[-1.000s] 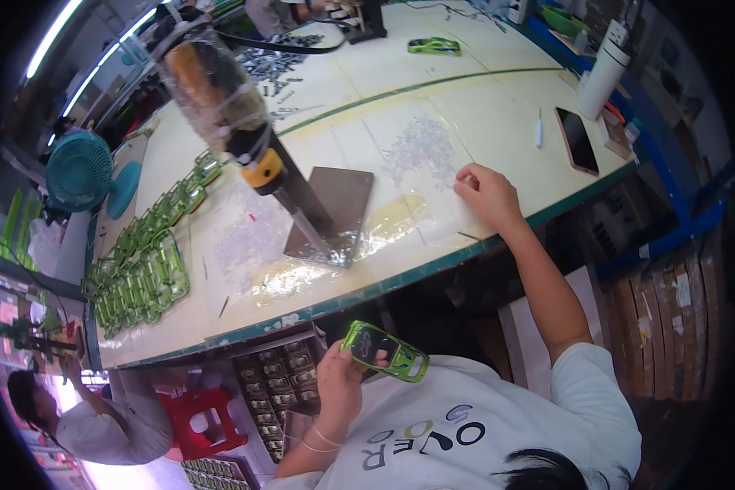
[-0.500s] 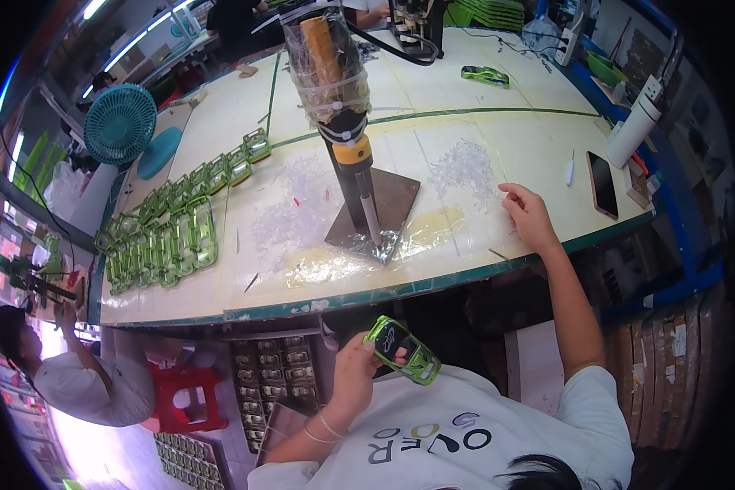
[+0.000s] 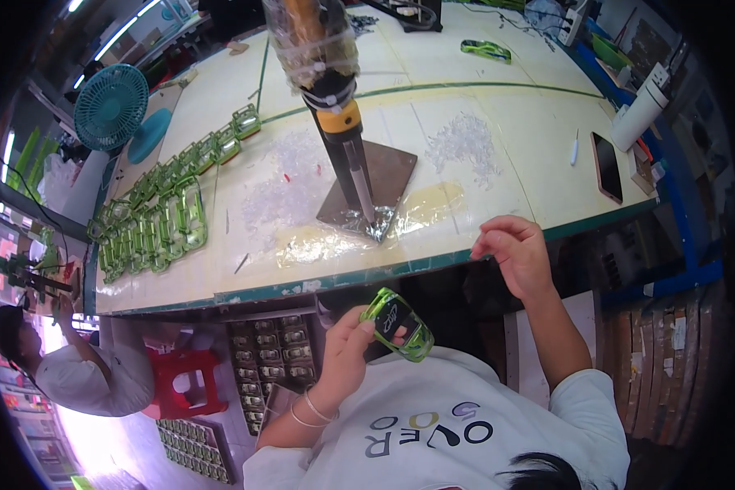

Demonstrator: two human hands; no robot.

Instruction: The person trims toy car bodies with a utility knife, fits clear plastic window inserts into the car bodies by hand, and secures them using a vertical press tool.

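Head camera view, looking down at a cream worktable (image 3: pixel 498 106). Left hand (image 3: pixel 347 351) grips a translucent green plastic frame with a dark insert (image 3: pixel 396 324) below the table edge, near the chest. Right hand (image 3: pixel 514 249), fingers loosely curled and holding nothing visible, hovers at the table's front edge beside an upright heated tool on a metal plate (image 3: pixel 359 175). Held only at one end, the frame could slip and fall among the trays beneath the table.
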